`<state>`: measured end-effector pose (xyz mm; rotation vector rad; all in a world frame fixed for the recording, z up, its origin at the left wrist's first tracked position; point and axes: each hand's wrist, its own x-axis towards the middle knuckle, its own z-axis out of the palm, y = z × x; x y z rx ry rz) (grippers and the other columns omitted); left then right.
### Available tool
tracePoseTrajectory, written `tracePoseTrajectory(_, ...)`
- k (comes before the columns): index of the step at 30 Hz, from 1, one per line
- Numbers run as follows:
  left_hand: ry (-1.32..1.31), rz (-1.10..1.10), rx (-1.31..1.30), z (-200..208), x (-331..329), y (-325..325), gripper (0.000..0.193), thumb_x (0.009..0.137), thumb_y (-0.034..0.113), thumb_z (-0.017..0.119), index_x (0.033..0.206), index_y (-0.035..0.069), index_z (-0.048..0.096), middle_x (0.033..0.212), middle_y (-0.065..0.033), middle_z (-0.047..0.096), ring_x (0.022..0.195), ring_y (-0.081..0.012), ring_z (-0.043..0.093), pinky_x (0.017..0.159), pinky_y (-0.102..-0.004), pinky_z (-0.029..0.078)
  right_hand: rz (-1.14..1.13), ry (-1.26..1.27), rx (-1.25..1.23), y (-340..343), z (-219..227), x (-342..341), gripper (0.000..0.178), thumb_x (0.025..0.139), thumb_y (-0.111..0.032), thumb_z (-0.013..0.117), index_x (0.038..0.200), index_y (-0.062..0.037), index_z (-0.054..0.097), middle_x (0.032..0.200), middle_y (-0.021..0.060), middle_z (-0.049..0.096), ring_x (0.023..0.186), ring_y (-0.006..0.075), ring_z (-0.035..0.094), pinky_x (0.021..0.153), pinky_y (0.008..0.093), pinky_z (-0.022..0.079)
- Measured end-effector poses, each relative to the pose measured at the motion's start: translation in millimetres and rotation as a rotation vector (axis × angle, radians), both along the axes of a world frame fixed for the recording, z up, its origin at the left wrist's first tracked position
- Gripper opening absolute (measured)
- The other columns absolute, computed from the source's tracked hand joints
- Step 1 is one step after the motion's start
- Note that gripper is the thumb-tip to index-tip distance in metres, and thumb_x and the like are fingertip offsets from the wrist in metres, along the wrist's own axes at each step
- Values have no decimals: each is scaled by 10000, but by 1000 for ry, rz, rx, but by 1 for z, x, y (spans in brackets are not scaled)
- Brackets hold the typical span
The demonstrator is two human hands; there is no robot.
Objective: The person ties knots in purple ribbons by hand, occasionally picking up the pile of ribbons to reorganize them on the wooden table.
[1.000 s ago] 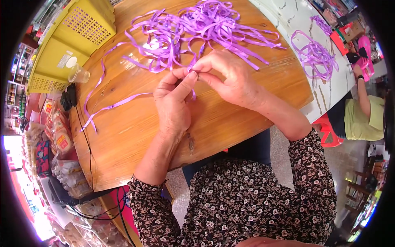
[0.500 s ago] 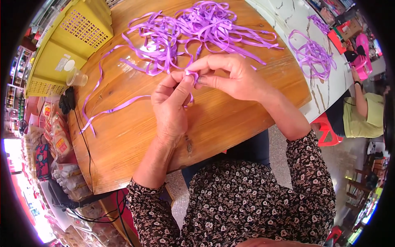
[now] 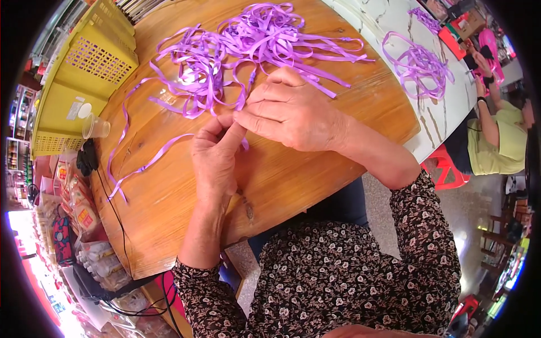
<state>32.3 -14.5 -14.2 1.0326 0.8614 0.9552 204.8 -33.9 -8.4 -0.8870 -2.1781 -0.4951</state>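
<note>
Over a round wooden table (image 3: 293, 186), my left hand (image 3: 214, 163) and my right hand (image 3: 290, 110) meet, their fingertips pinching the same purple ribbon strip (image 3: 243, 104). The strip leads up into a loose pile of purple ribbons (image 3: 248, 50) spread across the far half of the table. One long ribbon (image 3: 143, 166) trails from the pile down toward the table's left edge. Both hands lie just in front of the pile.
A yellow plastic basket (image 3: 84, 84) sits at the far left with a clear plastic cup (image 3: 96, 128) beside it. A white marble-look table (image 3: 439, 96) at the right holds another purple ribbon bundle (image 3: 420, 65); a person in a yellow-green top (image 3: 499, 141) sits there. Packaged goods (image 3: 79, 214) stand at the left.
Both hands stay together on the ribbon strip; the fingers have shifted slightly along it, and the right hand now covers more of the pinch point.
</note>
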Motion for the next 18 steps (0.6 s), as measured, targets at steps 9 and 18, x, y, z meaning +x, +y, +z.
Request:
tracePoseTrajectory(9, 179, -91, -4, 4, -9, 7, 113, 787, 77, 663, 869, 3, 641, 675, 1, 574, 555, -38, 466, 502, -169, 337, 168, -23, 59, 7, 0, 7, 211, 668, -90, 638, 873, -42, 653, 829, 17, 616, 827, 170, 573, 723, 319, 453)
tracePoseTrajectory(18, 104, -235, -23, 5, -11, 14, 129, 777, 105, 681, 847, 14, 621, 648, 24, 538, 498, -25, 407, 433, -165, 275, 139, 72, 60, 14, 1, 18, 289, 555, -158, 739, 813, -65, 647, 757, 20, 581, 750, 167, 563, 658, 286, 391)
